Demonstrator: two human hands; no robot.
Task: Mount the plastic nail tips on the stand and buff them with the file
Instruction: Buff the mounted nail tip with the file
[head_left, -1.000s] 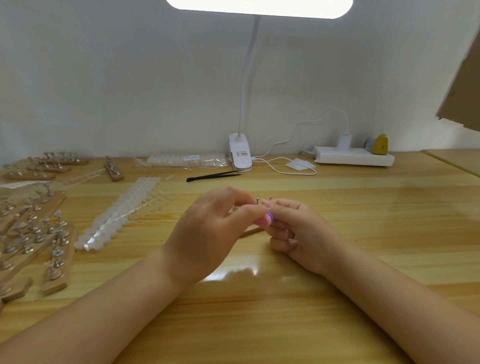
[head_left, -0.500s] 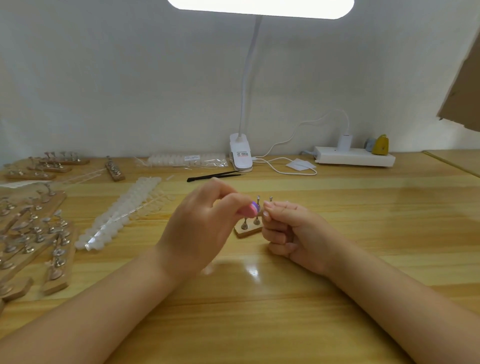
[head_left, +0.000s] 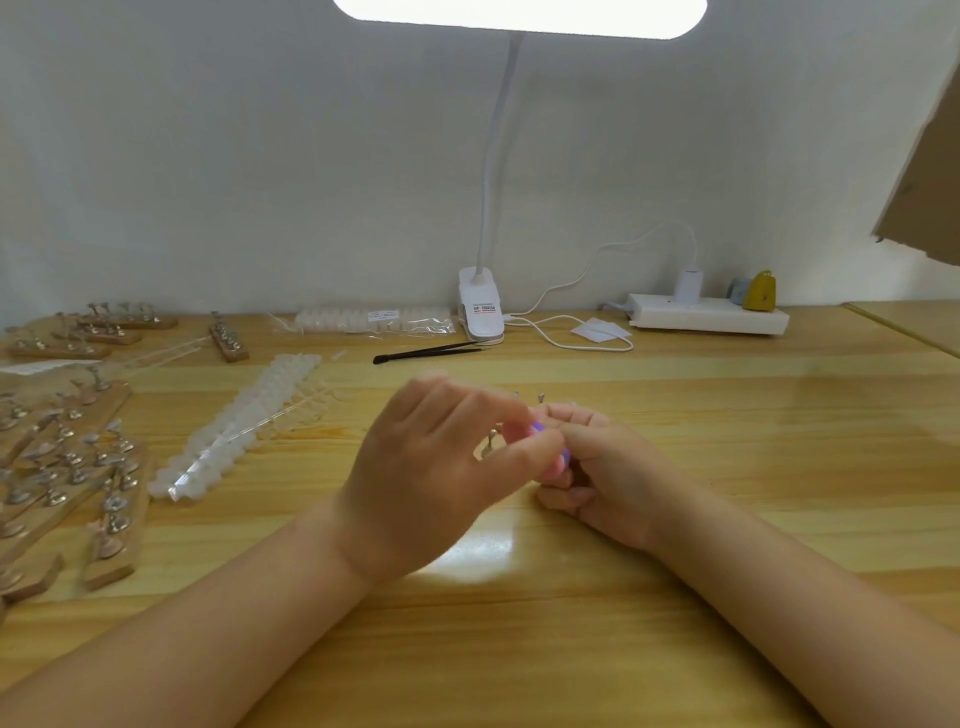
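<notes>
Wooden strip stands with metal pegs (head_left: 111, 499) crowd the far left of the pale wood table (head_left: 727, 467), none touched. Just right of them, strips of translucent white plastic nail tips (head_left: 234, 431) lie in a diagonal band, well apart from both hands. Behind: bagged nail tips (head_left: 374, 319), black tweezers (head_left: 431, 353), white clip lamp (head_left: 480, 312), white power strip (head_left: 706, 317).

Left hand (head_left: 431, 467): thumb and forefinger curled, pinching the small pink-and-purple buffing file (head_left: 548, 447) at the point where the two hands meet. Half a second ago that hand was raised with the file tip beside the pegs; now it has dropped and swung right, over the work, so the knuckles hide most of it.

The small wooden stand with upright metal pegs (head_left: 491, 444), the one in use, sits between the hands; one peg shows through the gap under the left fingers, more peg tops poke up behind. Its wooden base was plain to see before, now covered.

Right hand (head_left: 602, 467): fingers curled in, steadying something at the stand; whether it grips the base or a tip, cannot tell. It has barely shifted.

Likely reading: a file stroke under way on a mounted tip, though the tip itself is not visible. Most strips remain unmounted, so much of the task looks undone.
</notes>
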